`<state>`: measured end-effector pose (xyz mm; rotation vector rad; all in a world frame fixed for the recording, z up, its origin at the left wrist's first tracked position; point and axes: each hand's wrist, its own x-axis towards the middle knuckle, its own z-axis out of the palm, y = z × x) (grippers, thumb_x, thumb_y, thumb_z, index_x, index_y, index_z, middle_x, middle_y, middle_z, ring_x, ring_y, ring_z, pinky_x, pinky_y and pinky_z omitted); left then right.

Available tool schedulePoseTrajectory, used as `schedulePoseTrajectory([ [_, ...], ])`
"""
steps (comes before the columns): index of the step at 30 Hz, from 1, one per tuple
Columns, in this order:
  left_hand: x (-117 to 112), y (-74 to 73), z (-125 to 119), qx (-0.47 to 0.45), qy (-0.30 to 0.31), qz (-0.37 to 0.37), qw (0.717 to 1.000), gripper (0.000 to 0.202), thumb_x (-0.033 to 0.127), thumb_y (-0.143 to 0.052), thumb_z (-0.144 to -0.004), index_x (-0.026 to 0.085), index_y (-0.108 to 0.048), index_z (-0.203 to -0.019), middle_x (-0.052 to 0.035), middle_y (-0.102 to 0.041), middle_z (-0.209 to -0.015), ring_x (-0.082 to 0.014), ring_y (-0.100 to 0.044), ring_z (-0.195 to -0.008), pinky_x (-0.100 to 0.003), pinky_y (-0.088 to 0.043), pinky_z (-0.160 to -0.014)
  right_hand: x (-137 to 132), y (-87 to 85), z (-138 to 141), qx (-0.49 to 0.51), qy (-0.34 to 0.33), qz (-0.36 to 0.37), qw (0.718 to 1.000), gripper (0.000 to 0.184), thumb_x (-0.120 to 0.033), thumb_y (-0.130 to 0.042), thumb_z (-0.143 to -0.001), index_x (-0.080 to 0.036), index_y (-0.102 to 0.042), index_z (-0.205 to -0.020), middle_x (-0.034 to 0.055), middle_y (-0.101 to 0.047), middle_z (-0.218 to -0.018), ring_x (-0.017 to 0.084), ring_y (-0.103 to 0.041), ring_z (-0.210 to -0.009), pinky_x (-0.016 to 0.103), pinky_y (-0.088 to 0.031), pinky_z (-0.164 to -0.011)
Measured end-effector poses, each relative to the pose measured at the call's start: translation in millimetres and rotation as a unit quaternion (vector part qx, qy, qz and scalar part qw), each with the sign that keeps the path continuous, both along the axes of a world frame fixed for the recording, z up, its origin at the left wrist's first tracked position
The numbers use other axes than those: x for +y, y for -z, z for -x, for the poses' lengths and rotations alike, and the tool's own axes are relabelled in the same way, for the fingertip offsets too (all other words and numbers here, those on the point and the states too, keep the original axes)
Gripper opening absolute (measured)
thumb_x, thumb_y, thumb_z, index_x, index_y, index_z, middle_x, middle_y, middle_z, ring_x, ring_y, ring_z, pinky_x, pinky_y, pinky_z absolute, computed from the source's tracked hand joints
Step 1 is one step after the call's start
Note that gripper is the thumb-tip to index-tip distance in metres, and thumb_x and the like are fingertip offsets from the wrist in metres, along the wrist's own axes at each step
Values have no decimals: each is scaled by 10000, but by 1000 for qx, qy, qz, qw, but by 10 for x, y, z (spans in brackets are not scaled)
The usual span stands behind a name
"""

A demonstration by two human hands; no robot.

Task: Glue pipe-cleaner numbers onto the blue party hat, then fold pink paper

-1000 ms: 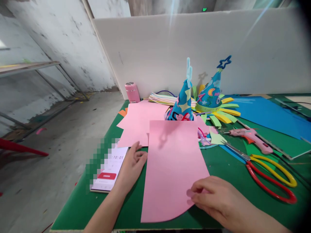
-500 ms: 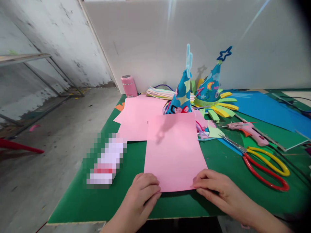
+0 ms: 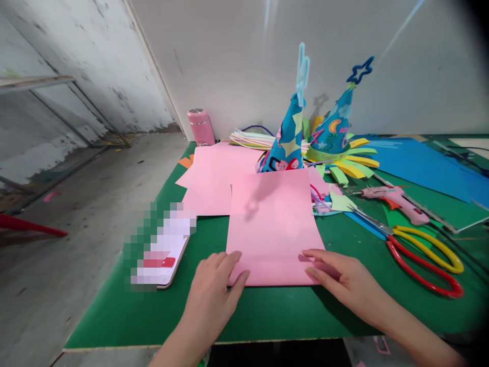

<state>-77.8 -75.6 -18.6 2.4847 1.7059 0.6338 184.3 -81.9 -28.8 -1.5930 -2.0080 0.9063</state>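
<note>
A sheet of pink paper (image 3: 277,229) lies in front of me on the green table, its near edge flat on the surface. My left hand (image 3: 216,285) rests at its near left corner, thumb and forefinger apart on the paper. At the near right corner is my right hand (image 3: 344,280), with thumb and forefinger likewise spread and touching the sheet. The other fingers of both hands are partly hidden. Behind the sheet's far edge stands a blue party hat (image 3: 286,135) with stars and a light-blue topper, its base partly covered from view.
To the left lies a phone (image 3: 168,255), partly pixelated. Scissors (image 3: 424,255) and a pink glue gun (image 3: 397,201) lie right. More pink paper (image 3: 210,188), a second hat (image 3: 332,127), a pink bottle (image 3: 201,127) and blue sheets (image 3: 420,165) are further back.
Both hands have loosened their pinch on the paper's near corners, and the fingers have spread apart. The sheet's near edge now lies flat. The view has shifted slightly.
</note>
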Motion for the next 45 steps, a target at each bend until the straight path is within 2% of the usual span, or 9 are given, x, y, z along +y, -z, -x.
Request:
schedulePoseTrajectory([
  [3,-92,27,-101,45,-2,-142,989,221,238,-494,-787,170,-611,-963,-102,-624,-923,-258,-538,-915,-412,-378,-775,18,-12,6,-6,0,11,1000,296,-388,-465,-829,-258,-576,-1071,8,-629,-1079,165,-589,-967,288,-477,-833],
  [4,-135,44,-153,43,43,-163,985,217,212,-494,-788,190,-611,-970,-88,-618,-1009,-248,-507,-1010,-409,-333,-854,18,-18,8,-6,-2,12,1000,299,-390,-464,-828,-256,-576,-1072,9,-627,-1082,165,-587,-971,289,-477,-834],
  [6,-215,88,-267,47,164,-173,970,244,241,-489,-795,215,-601,-1011,-37,-597,-1111,-210,-438,-1120,-385,-213,-984,17,-31,16,-4,-5,11,1000,307,-387,-463,-829,-249,-574,-1079,14,-624,-1090,163,-583,-980,288,-472,-846],
  [9,-280,154,-392,119,226,-150,955,429,458,-399,-808,179,-575,-1083,-54,-566,-1177,-241,-388,-1164,-415,-61,-1033,19,-47,25,-7,-10,8,1000,316,-373,-463,-829,-232,-573,-1090,25,-623,-1093,165,-576,-995,292,-456,-872],
  [12,-286,189,-422,155,213,-135,955,558,546,-319,-799,153,-558,-1115,-78,-556,-1192,-272,-381,-1162,-438,1,-1028,21,-45,16,-15,-16,2,1000,321,-366,-463,-830,-224,-569,-1098,30,-616,-1107,170,-561,-1019,300,-441,-891],
  [24,-455,468,-405,126,182,-144,964,539,549,-351,-784,188,-541,-1136,-45,-510,-1254,-290,-197,-1275,-527,-13,-1031,-88,-13,-25,-36,19,-10,999,354,-352,-386,-866,-221,-496,-1176,64,-607,-1088,177,-593,-905,306,-474,-792],
  [33,-410,371,-371,139,213,-145,956,518,517,-332,-808,178,-544,-1137,-46,-528,-1235,-261,-347,-1203,-473,17,-1041,-112,9,-81,-80,38,-7,996,415,-374,-346,-873,-223,-388,-1257,-2,-596,-730,162,-576,-683,293,-455,-657],
  [42,-388,375,-374,132,212,-140,958,518,542,-345,-796,198,-558,-1119,-42,-541,-1221,-256,-322,-1222,-482,43,-1034,-111,-4,-149,-23,36,38,998,487,-387,-371,-871,-210,-289,-1317,-1,-576,-715,158,-569,-675,290,-463,-680],
  [45,-392,391,-369,132,209,-133,960,542,562,-346,-786,205,-538,-1147,-56,-531,-1230,-262,-326,-1220,-500,37,-1027,-137,-12,-174,-22,33,43,998,503,-406,-392,-862,-233,-292,-1324,55,-612,-959,191,-569,-880,344,-444,-808],
])
